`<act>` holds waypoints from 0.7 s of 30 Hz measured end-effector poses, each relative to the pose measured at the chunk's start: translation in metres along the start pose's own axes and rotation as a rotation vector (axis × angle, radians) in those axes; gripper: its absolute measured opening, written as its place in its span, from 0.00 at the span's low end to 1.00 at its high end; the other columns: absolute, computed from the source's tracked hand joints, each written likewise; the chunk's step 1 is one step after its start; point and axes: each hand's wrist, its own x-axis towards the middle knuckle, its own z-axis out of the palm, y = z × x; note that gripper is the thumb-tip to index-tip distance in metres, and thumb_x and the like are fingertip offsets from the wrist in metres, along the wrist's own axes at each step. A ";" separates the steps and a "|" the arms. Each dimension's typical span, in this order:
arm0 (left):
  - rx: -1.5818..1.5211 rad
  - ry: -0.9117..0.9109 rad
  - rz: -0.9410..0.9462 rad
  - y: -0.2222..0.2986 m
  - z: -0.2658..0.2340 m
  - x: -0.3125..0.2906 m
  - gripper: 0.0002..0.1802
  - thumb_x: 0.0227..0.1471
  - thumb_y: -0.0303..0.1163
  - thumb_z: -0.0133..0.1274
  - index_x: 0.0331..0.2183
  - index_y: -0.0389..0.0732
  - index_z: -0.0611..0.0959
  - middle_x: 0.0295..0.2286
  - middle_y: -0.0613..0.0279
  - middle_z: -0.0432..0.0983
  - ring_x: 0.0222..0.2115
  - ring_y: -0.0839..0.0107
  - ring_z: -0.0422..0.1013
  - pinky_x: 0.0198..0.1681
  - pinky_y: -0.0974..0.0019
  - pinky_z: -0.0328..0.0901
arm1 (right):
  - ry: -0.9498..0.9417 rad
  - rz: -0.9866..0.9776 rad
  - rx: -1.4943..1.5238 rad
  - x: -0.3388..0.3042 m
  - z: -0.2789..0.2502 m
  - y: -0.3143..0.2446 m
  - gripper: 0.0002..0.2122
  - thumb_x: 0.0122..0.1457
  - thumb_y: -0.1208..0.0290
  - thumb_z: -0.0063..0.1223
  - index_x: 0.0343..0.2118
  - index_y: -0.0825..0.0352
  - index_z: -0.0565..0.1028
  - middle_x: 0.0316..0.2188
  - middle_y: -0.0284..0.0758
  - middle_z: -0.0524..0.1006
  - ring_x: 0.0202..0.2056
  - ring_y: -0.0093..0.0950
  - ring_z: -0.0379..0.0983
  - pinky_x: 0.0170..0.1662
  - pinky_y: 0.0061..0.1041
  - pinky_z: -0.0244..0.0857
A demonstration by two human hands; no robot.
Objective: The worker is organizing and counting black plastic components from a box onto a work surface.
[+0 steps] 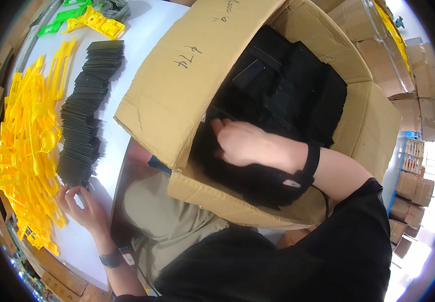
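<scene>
A long row of thin black rectangular sheets point(84, 118) lies overlapped on the white table point(147, 25). At its near end is my left hand point(84, 209), fingers bent and apart, the fingertips close to the last sheets; nothing shows in its grasp. My right hand point(237, 143) reaches into a large open cardboard box point(177, 75) tilted toward me. Its fingers are curled against the box's dark contents, and what they grip is hidden. Stacked black sheets point(283, 85) fill much of the box. Each wrist wears a dark band.
A heap of yellow plastic parts point(31, 146) lies along the table's left side. Green plastic pieces point(66, 17) and another yellow part point(96, 22) are at the far end. Cardboard cartons point(388, 55) are stacked at the right. A beige trouser leg point(162, 201) is below the box.
</scene>
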 end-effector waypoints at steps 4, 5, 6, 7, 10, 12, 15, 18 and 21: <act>0.004 0.000 0.012 0.000 0.000 0.002 0.04 0.54 0.25 0.53 0.33 0.37 0.76 0.43 0.53 0.67 0.48 0.56 0.63 0.54 0.55 0.56 | 0.019 0.107 0.025 0.008 -0.001 -0.002 0.42 0.51 0.51 0.60 0.60 0.77 0.54 0.50 0.52 0.69 0.49 0.46 0.70 0.48 0.35 0.67; 0.014 0.000 0.020 0.000 0.000 0.002 0.04 0.54 0.25 0.53 0.33 0.36 0.76 0.43 0.53 0.67 0.47 0.56 0.63 0.54 0.55 0.56 | 0.014 0.104 0.029 0.009 0.001 -0.002 0.42 0.51 0.51 0.60 0.60 0.77 0.54 0.50 0.52 0.69 0.49 0.46 0.70 0.48 0.35 0.67; 0.017 -0.006 0.020 -0.001 0.000 0.002 0.04 0.54 0.25 0.53 0.33 0.36 0.76 0.43 0.53 0.67 0.47 0.56 0.63 0.54 0.55 0.56 | 0.041 0.090 0.017 0.009 0.004 -0.003 0.39 0.50 0.53 0.61 0.57 0.75 0.57 0.50 0.52 0.69 0.49 0.45 0.70 0.48 0.35 0.67; 0.022 -0.003 0.021 -0.001 0.000 0.003 0.04 0.54 0.25 0.53 0.33 0.36 0.76 0.43 0.53 0.67 0.47 0.56 0.63 0.54 0.55 0.57 | 0.069 0.076 0.003 0.009 0.005 -0.003 0.36 0.50 0.55 0.62 0.54 0.74 0.60 0.49 0.52 0.69 0.49 0.44 0.71 0.47 0.35 0.68; 0.026 -0.002 0.012 0.002 0.000 0.005 0.04 0.52 0.23 0.53 0.32 0.36 0.75 0.43 0.51 0.68 0.47 0.55 0.64 0.53 0.54 0.57 | 0.114 0.090 -0.040 0.015 0.012 -0.008 0.31 0.49 0.61 0.64 0.51 0.74 0.63 0.47 0.51 0.70 0.48 0.42 0.72 0.47 0.34 0.68; 0.025 -0.003 0.001 0.003 -0.001 0.005 0.04 0.51 0.22 0.53 0.31 0.36 0.75 0.44 0.50 0.69 0.48 0.53 0.64 0.53 0.53 0.58 | 0.130 0.118 -0.067 0.020 0.012 -0.012 0.29 0.48 0.66 0.64 0.50 0.74 0.64 0.46 0.50 0.71 0.47 0.42 0.72 0.47 0.33 0.68; 0.032 -0.004 0.007 -0.001 0.002 0.003 0.05 0.54 0.25 0.52 0.34 0.35 0.76 0.43 0.52 0.67 0.47 0.56 0.63 0.53 0.55 0.57 | 0.101 0.214 0.113 0.028 0.008 -0.011 0.26 0.47 0.73 0.64 0.47 0.75 0.64 0.44 0.50 0.71 0.46 0.41 0.73 0.47 0.33 0.69; 0.049 -0.008 0.022 0.000 -0.004 0.005 0.05 0.54 0.25 0.52 0.34 0.35 0.76 0.43 0.52 0.67 0.47 0.56 0.63 0.53 0.56 0.57 | 0.118 0.240 0.141 0.026 0.010 -0.013 0.25 0.46 0.74 0.65 0.46 0.74 0.65 0.45 0.50 0.72 0.47 0.41 0.73 0.48 0.33 0.70; 0.032 -0.010 0.010 -0.002 0.001 0.003 0.05 0.54 0.25 0.52 0.34 0.35 0.76 0.44 0.52 0.67 0.47 0.57 0.63 0.53 0.56 0.58 | 0.149 0.198 0.161 0.023 0.010 -0.011 0.26 0.46 0.72 0.65 0.47 0.73 0.64 0.44 0.51 0.74 0.48 0.43 0.72 0.48 0.35 0.69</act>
